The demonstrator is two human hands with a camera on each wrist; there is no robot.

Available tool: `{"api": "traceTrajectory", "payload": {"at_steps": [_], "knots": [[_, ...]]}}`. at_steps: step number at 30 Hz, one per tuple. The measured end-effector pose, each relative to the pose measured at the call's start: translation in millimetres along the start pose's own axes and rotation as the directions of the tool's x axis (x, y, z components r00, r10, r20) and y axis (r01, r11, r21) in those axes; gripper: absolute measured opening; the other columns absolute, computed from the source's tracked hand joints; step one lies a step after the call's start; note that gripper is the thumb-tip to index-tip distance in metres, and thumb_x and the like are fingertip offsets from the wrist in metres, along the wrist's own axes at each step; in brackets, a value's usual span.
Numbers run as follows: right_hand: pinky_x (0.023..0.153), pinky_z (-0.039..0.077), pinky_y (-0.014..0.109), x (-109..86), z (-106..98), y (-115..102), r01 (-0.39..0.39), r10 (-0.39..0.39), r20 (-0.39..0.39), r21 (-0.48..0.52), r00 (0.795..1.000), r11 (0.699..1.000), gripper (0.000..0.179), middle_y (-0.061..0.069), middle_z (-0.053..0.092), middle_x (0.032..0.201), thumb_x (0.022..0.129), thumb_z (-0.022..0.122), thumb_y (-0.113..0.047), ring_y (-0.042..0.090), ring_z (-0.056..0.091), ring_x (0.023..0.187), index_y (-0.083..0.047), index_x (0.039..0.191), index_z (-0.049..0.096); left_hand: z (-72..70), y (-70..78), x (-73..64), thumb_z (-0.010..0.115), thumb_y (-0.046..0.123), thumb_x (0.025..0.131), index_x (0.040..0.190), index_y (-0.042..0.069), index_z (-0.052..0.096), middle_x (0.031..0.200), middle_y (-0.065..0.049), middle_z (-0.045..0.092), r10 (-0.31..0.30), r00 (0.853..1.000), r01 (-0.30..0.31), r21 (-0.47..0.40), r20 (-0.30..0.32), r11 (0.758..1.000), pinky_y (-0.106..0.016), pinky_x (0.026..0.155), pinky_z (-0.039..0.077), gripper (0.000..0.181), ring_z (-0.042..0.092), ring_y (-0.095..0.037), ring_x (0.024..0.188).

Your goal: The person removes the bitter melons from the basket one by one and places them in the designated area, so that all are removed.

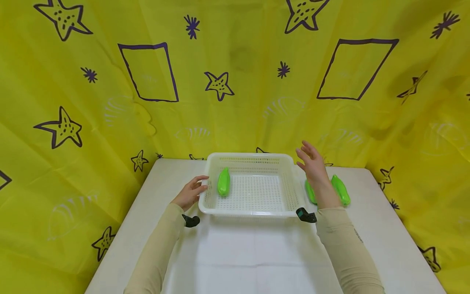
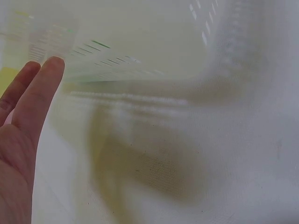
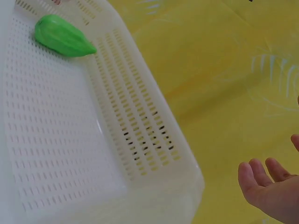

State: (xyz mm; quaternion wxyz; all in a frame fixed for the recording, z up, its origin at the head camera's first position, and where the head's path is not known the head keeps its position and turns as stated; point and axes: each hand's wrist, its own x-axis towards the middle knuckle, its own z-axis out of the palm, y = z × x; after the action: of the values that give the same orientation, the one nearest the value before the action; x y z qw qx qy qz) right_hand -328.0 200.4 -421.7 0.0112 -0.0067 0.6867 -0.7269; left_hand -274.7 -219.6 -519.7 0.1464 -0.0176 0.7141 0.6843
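A white perforated plastic basket (image 1: 257, 213) sits on the table, and one bright green, ridged, elongated vegetable-like piece (image 1: 224, 182) with a pointed end lies inside it at the left. At the basket's left rim is my left hand (image 1: 191, 192); its fingers (image 2: 39, 98) look fairly straight and reach the outer side of the basket. My right hand (image 1: 315, 167) is raised beside the basket's right side, fingers spread and loosely bent, holding nothing. Beyond the right wrist lie two more green pieces, one (image 1: 341, 190) to its right and another (image 1: 310, 192) partly hidden by the forearm.
The white table (image 1: 242, 261) runs up to a yellow patterned curtain (image 1: 249, 114) at the back and sides. A dark wrist-camera mount (image 1: 306, 215) sits by the right wrist near the basket's front right corner, and another (image 1: 191, 221) by the left wrist.
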Motion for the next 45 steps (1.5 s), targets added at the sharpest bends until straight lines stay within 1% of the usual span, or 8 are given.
{"api": "traceTrajectory", "payload": {"at_steps": [5, 13, 19, 24, 30, 36, 39, 45], "knots": [[0.113, 0.027, 0.05, 17.5, 17.2, 8.4, -0.006, 0.006, 0.038, 0.012, 0.999, 1.0, 0.064, 0.016, 0.016, 0.159, 0.101, 0.055, -0.023, 0.033, 0.027, 0.143, -0.014, 0.156, 0.023, -0.3, 0.3, 0.8, 0.058, 0.02, 0.1, 0.142, 0.018, 0.044, 0.149, -0.014, 0.041, 0.003, 1.0, -0.003, -0.009, 0.0, 1.0, -0.043, 0.099, 0.044, 0.044, 0.047, -0.03, 0.125], [0.111, 0.029, 0.051, 37.2, 47.2, 16.4, 0.04, -0.022, 0.177, -0.098, 0.984, 0.994, 0.063, 0.018, 0.023, 0.157, 0.1, 0.058, -0.023, 0.035, 0.032, 0.14, -0.009, 0.154, 0.028, -1.3, -0.3, 1.2, 0.058, 0.02, 0.1, 0.142, 0.018, 0.044, 0.148, -0.014, 0.041, -0.004, 1.0, 0.004, -0.017, 0.003, 1.0, -0.044, 0.1, 0.044, 0.045, 0.047, -0.03, 0.125], [0.11, 0.03, 0.054, 43.8, 68.4, 21.0, 0.059, -0.029, 0.238, -0.121, 0.971, 0.991, 0.06, 0.019, 0.025, 0.156, 0.1, 0.057, -0.021, 0.038, 0.034, 0.138, -0.009, 0.153, 0.031, -2.0, -1.4, 2.4, 0.058, 0.021, 0.1, 0.145, 0.018, 0.041, 0.151, -0.014, 0.037, -0.012, 1.0, 0.013, -0.017, 0.009, 1.0, -0.048, 0.103, 0.041, 0.048, 0.044, -0.032, 0.129], [0.109, 0.03, 0.056, 45.4, 82.1, 29.0, 0.082, -0.031, 0.299, -0.16, 0.954, 0.984, 0.064, 0.02, 0.024, 0.157, 0.099, 0.06, -0.025, 0.04, 0.033, 0.137, -0.007, 0.153, 0.03, 0.7, 3.2, -1.1, 0.056, 0.019, 0.101, 0.145, 0.016, 0.041, 0.152, -0.016, 0.035, -0.019, 1.0, 0.019, -0.026, 0.007, 0.999, -0.05, 0.105, 0.038, 0.047, 0.043, -0.033, 0.13], [0.108, 0.033, 0.054, 45.0, 97.3, 36.2, 0.084, -0.029, 0.304, -0.168, 0.952, 0.982, 0.068, 0.023, 0.025, 0.155, 0.096, 0.063, -0.03, 0.039, 0.035, 0.136, -0.007, 0.152, 0.032, 2.9, 7.3, -4.5, 0.056, 0.019, 0.101, 0.145, 0.015, 0.04, 0.152, -0.016, 0.035, -0.021, 1.0, 0.021, -0.014, 0.004, 1.0, -0.051, 0.106, 0.037, 0.047, 0.041, -0.034, 0.131], [0.11, 0.031, 0.052, 45.7, 111.2, 40.4, 0.001, 0.028, 0.286, -0.101, 0.958, 0.995, 0.063, 0.02, 0.024, 0.157, 0.099, 0.06, -0.022, 0.036, 0.031, 0.14, -0.009, 0.153, 0.031, -1.7, -0.7, 2.2, 0.058, 0.02, 0.1, 0.144, 0.017, 0.041, 0.149, -0.013, 0.04, -0.006, 1.0, 0.006, -0.016, 0.014, 1.0, -0.05, 0.105, 0.038, 0.048, 0.044, -0.032, 0.129], [0.111, 0.03, 0.051, 47.4, 119.4, 42.7, -0.018, 0.04, 0.282, -0.082, 0.959, 0.996, 0.063, 0.019, 0.024, 0.157, 0.099, 0.06, -0.021, 0.035, 0.03, 0.141, -0.009, 0.153, 0.03, -2.9, -2.0, 3.4, 0.058, 0.02, 0.1, 0.144, 0.018, 0.042, 0.149, -0.014, 0.04, 0.0, 1.0, 0.0, -0.012, 0.018, 1.0, -0.05, 0.105, 0.038, 0.047, 0.044, -0.032, 0.129], [0.11, 0.031, 0.05, 47.8, 133.9, 48.7, -0.02, 0.049, 0.304, -0.098, 0.951, 0.995, 0.063, 0.017, 0.026, 0.157, 0.098, 0.062, -0.024, 0.033, 0.034, 0.139, -0.01, 0.152, 0.032, 0.9, 5.4, -3.7, 0.057, 0.02, 0.1, 0.145, 0.016, 0.041, 0.152, -0.015, 0.036, -0.006, 1.0, 0.007, -0.017, 0.017, 1.0, -0.051, 0.106, 0.037, 0.048, 0.042, -0.033, 0.131]]}}
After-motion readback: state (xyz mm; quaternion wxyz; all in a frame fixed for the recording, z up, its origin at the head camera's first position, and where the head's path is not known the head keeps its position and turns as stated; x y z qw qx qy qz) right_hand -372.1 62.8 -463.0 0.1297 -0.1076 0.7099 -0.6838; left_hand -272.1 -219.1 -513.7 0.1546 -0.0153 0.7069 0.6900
